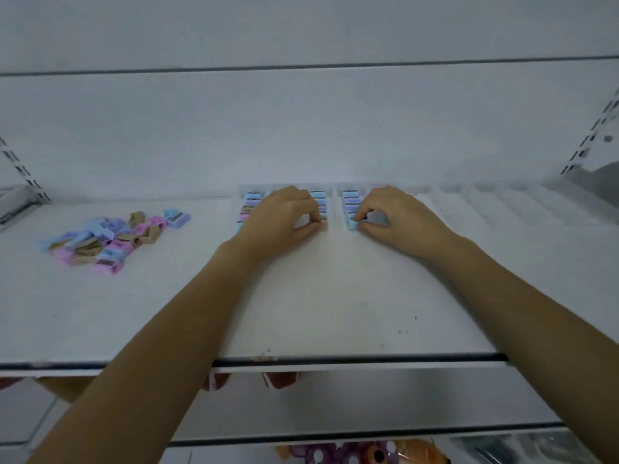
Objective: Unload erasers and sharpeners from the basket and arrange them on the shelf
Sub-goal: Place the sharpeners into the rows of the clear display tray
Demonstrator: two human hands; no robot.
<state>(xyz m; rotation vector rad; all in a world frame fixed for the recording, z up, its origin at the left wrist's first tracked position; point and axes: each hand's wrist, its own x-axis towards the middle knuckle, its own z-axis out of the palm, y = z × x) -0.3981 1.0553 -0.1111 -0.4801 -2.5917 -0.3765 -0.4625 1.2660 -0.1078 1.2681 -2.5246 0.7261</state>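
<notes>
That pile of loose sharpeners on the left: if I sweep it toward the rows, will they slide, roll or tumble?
Probably slide, not roll: the pieces in the pile look blocky and flat-sided. Likely light and rigid: the left hand and right hand each pinch a sharpener by fingertips. Top ones may tumble, as they lie jumbled on the smooth shelf.

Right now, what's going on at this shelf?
A person is filling a white divider tray at the back of the shelf. The left-hand grip pinches a tan sharpener at the front of one row. The right-hand grip pinches a light blue sharpener at the front of the next row. A loose pile of sharpeners lies to the left. No basket is in view.
</notes>
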